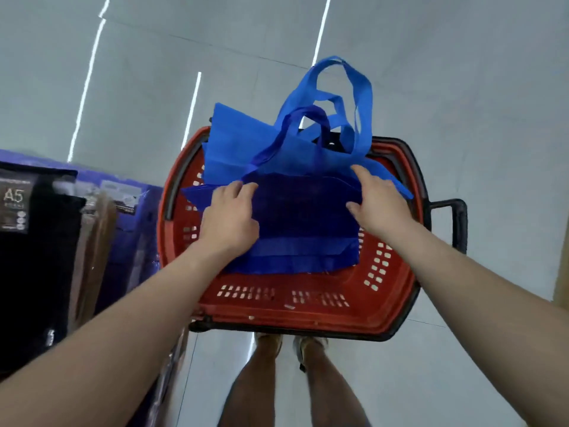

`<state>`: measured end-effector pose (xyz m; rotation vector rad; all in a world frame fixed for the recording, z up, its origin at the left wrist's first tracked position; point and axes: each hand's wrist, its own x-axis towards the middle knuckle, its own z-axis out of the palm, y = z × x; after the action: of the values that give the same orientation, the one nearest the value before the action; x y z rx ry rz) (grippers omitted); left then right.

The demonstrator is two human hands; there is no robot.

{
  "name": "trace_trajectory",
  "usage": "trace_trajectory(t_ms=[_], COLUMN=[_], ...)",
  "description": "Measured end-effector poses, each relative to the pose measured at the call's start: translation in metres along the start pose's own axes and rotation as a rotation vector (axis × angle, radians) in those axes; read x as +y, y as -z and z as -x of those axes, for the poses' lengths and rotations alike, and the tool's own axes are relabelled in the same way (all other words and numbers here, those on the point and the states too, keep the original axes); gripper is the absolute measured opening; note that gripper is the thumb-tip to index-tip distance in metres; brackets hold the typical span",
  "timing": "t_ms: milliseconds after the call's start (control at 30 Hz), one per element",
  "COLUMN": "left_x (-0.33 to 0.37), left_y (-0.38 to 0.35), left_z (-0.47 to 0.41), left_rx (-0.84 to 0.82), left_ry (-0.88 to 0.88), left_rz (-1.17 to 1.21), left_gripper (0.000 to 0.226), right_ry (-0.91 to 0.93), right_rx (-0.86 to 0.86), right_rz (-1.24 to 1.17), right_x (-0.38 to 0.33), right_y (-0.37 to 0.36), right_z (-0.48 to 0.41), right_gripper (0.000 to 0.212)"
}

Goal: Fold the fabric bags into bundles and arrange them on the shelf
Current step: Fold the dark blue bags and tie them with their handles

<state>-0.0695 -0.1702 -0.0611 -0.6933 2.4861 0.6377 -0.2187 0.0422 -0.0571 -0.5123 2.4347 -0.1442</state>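
Gripping: the left hand [229, 217] curls its fingers and thumb round the left end of the dark bag [304, 223], above the basket's [277, 303] left half.
Right hand: the right hand [380, 204] lies on the bag's right end, above the basket's right half, forefinger stretched to the far corner and thumb on the cloth. Whether it pinches the edge or only presses, I cannot tell.
Dark bag: spread flat across the basket's top, with its loop [295, 124] toward the basket's far rim.
Axis: its long side runs left to right across the basket, from hand to hand. Each hand has one end and neither is nearer.
Light bags: paler blue bags [234, 140] lie under it in the basket, their loops [360, 97] sticking up past the far rim.
Coming move: probably a fold across that axis, bringing one end over to the other, or the near edge away toward the far rim.
Shelf: a purple-fronted stand [129, 229], likely the shelf, is just left of the basket, on the left hand's side.
Writing: "A5" in white on a black packet [15, 204] left of the basket, with the print below it too small to read. No brand shows on the bags or the basket.
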Motion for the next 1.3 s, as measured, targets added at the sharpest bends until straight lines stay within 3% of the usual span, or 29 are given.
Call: trace_trajectory(t_ms=[100,167,200,267,300,367,433,467,500,567,667,733,833,933,967,1033,1100,1133,1200,1300], left_x=[0.007,0.028,0.045,0.084,0.102,0.127,0.135,0.134,0.134,0.135,0.146,0.159,0.187,0.208,0.210,0.208,0.214,0.218,0.223,0.218], left_y=[-0.009,-0.010,-0.008,0.001,0.007,0.021,0.041,0.052,0.067,0.106,0.173,0.214,0.264,0.297,0.305,0.303,0.286,0.273,0.246,0.232], left_z=[-0.004,0.009,0.021,0.053,0.071,0.102,0.122,0.130,0.137,0.150,0.165,0.178,0.206,0.242,0.256,0.284,0.312,0.324,0.343,0.364], left_rx=[-0.001,-0.066,-0.113,-0.211,-0.216,-0.099,0.086,0.137,0.179,0.239,0.326,0.319,0.291,0.121,0.028,-0.136,-0.079,0.035,0.281,0.576], left_ry=[-0.018,-0.114,-0.173,-0.224,-0.203,-0.080,0.006,0.044,0.049,0.048,0.137,0.166,0.122,-0.153,-0.293,-0.480,-0.488,-0.487,-0.440,-0.170], left_rz=[0.024,0.093,0.167,0.490,0.671,0.824,0.650,0.625,0.650,0.779,1.059,1.254,1.309,1.444,1.354,0.957,0.515,0.327,0.135,0.356], left_gripper=[0.059,0.060,0.070,0.090,0.087,0.056,0.010,0.006,0.009,0.016,0.023,0.015,0.016,0.007,0.023,0.083,0.112,0.112,0.089,0.047], right_ry=[-0.098,-0.159,-0.183,-0.226,-0.239,-0.212,-0.155,-0.114,-0.076,0.041,0.134,0.146,0.227,0.149,0.118,0.091,0.106,0.101,0.089,0.094], right_rx=[0.053,0.035,0.015,-0.053,-0.093,-0.154,-0.218,-0.249,-0.278,-0.331,-0.363,-0.259,0.151,0.404,0.426,0.415,0.297,0.198,0.013,-0.091], right_rz=[-0.078,-0.312,-0.496,-0.844,-0.973,-1.171,-1.311,-1.348,-1.360,-1.225,-0.670,-0.458,-0.444,-0.585,-0.682,-0.872,-1.140,-1.282,-1.447,-1.418], right_x=[-0.001,-0.010,-0.017,-0.038,-0.048,-0.068,-0.084,-0.087,-0.087,-0.083,-0.084,-0.094,-0.109,-0.105,-0.102,-0.091,-0.079,-0.073,-0.062,-0.045], right_y=[-0.012,-0.011,-0.005,0.017,0.030,0.062,0.099,0.119,0.138,0.175,0.209,0.212,0.225,0.263,0.279,0.309,0.337,0.351,0.373,0.382], right_z=[-0.014,-0.005,0.005,0.033,0.049,0.080,0.107,0.120,0.135,0.169,0.228,0.265,0.303,0.316,0.319,0.326,0.331,0.334,0.344,0.357], right_gripper=[0.027,0.020,0.019,0.013,0.010,0.011,0.015,0.018,0.028,0.073,0.116,0.117,0.083,0.063,0.061,0.056,0.048,0.044,0.036,0.026])
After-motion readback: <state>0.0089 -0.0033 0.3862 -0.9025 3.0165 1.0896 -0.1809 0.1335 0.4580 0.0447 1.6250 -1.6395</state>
